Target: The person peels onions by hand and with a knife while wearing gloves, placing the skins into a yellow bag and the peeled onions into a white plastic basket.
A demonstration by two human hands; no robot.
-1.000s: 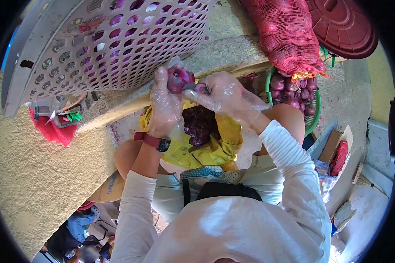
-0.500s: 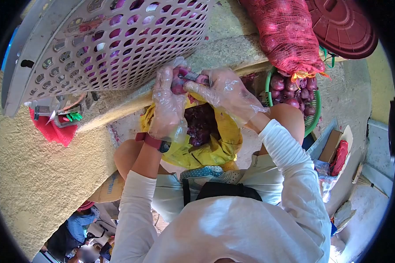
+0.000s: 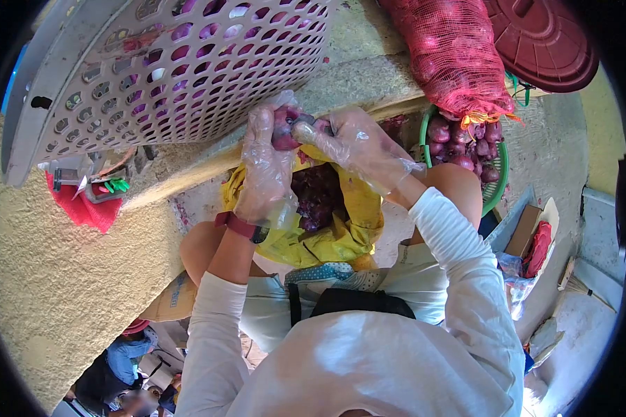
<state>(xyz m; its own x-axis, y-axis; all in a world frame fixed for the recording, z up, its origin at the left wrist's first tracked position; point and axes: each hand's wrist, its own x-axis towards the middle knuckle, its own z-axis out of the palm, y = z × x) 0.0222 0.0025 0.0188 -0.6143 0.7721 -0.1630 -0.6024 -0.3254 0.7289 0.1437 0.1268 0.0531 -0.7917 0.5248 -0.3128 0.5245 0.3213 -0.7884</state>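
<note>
My left hand (image 3: pixel 264 167), in a clear plastic glove, has its fingers wrapped round a red onion (image 3: pixel 284 133). My right hand (image 3: pixel 358 144), gloved the same way, grips a small knife (image 3: pixel 322 126), its thumb against the onion. Much of the knife is hidden by the fingers and thumb. Below both hands, between the knees, a yellow sack (image 3: pixel 360 233) stands with its mouth folded open and dark onion peelings (image 3: pixel 318 198) inside.
A grey perforated basket (image 3: pixel 209 83) of onions leans over the ledge at upper left. At upper right lie a red mesh sack of onions (image 3: pixel 459 62), a dark red lid (image 3: pixel 542 42) and a green basket (image 3: pixel 502 177) with onions. People (image 3: pixel 122 368) are at lower left.
My right thumb has moved up and left onto the onion, covering the blade that showed before. The onion is turned slightly in my left hand.
</note>
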